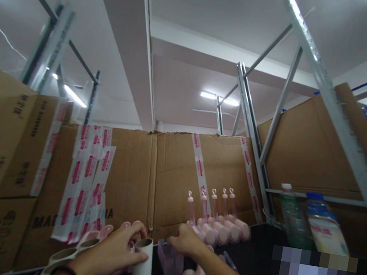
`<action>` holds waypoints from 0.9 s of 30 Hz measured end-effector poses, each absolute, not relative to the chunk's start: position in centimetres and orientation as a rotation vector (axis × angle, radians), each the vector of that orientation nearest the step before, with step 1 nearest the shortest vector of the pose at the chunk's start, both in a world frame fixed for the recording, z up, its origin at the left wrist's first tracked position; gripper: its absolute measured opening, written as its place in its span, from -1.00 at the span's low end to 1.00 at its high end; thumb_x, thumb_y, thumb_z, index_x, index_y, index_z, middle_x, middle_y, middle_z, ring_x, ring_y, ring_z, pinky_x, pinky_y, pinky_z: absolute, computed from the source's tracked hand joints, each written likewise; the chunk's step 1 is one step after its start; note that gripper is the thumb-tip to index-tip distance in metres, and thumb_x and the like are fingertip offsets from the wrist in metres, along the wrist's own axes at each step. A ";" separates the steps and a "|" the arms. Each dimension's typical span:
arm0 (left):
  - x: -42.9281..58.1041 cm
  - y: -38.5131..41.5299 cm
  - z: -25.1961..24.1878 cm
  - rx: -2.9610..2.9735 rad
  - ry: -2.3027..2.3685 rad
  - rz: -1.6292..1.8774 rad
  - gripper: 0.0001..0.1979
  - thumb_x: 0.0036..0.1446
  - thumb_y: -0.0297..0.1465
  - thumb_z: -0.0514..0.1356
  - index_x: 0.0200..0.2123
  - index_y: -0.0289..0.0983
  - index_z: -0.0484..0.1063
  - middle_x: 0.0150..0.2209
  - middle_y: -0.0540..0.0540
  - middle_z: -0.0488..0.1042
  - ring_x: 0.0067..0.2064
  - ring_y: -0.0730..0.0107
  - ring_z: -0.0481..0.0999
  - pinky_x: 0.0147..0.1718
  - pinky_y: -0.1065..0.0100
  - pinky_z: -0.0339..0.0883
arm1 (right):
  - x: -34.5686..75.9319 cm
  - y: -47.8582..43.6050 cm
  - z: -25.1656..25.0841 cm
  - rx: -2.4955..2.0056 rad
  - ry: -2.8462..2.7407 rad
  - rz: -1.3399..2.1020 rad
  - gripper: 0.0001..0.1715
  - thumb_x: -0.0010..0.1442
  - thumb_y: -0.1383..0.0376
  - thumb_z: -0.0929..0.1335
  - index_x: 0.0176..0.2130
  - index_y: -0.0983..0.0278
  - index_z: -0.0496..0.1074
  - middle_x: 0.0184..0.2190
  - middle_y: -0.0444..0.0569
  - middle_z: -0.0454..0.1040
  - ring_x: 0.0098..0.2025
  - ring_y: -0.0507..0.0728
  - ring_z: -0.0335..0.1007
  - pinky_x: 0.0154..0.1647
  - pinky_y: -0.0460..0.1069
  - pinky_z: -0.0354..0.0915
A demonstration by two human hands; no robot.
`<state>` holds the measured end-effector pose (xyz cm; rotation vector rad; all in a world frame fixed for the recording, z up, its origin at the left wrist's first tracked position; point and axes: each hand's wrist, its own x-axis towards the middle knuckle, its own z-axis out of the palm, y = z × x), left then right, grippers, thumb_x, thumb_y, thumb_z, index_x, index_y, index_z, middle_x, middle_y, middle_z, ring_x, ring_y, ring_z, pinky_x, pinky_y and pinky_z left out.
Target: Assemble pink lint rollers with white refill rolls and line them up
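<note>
Bottom centre, the left hand [112, 252] wraps an upright, open-topped white cardboard tube [144, 270]. The right hand [186, 241] stretches forward, fingers curled above a small clear plastic tub [170, 262]; its grip cannot be told.

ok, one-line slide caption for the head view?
Left hand grips a white cylindrical tube while the right hand reaches beside a row of pink plastic bottles, taped cardboard boxes behind.
</note>
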<state>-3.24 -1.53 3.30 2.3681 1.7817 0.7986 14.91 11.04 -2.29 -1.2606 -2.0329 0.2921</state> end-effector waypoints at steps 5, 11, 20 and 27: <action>-3.6 -1.5 3.2 2.389 1.743 0.812 -0.69 -0.09 -0.25 0.24 -0.24 -0.20 0.33 -0.37 0.07 0.41 -0.37 0.41 0.41 -0.40 0.43 0.27 | 17.5 9.2 -0.1 -1.229 -2.244 0.196 -0.78 -0.03 0.31 0.41 -0.32 0.31 0.60 -0.37 0.04 0.60 -0.30 0.14 0.52 -0.43 -0.10 0.24; -3.5 -1.7 3.0 2.236 1.598 0.817 -0.66 -0.08 -0.21 0.24 -0.24 -0.20 0.27 -0.41 0.09 0.38 -0.54 0.52 0.37 -0.57 0.47 0.20 | 20.9 7.7 1.6 -1.238 -2.587 0.237 -0.81 -0.21 0.26 0.53 -0.45 0.23 0.62 -0.54 -0.11 0.55 -0.47 0.11 0.45 -0.55 -0.11 0.20; -2.3 -1.8 3.1 2.083 1.459 0.745 -0.54 -0.15 -0.16 0.31 -0.21 -0.20 0.24 -0.39 0.06 0.46 -0.61 0.57 0.39 -0.70 0.53 0.18 | 20.2 6.4 1.6 -1.302 -2.819 0.252 -0.72 -0.21 0.27 0.53 -0.71 0.23 0.40 -0.54 -0.18 0.50 -0.31 0.14 0.50 -0.37 -0.09 0.29; -3.0 -0.4 1.9 2.043 1.251 0.709 -0.58 -0.03 -0.20 0.30 -0.15 -0.19 0.24 -0.26 0.00 0.50 -0.52 0.48 0.54 -0.65 0.52 0.30 | 19.4 5.9 1.7 -1.356 -2.826 0.166 -0.77 -0.22 0.20 0.53 -0.62 0.23 0.44 -0.48 -0.15 0.51 -0.32 0.14 0.50 -0.41 -0.08 0.28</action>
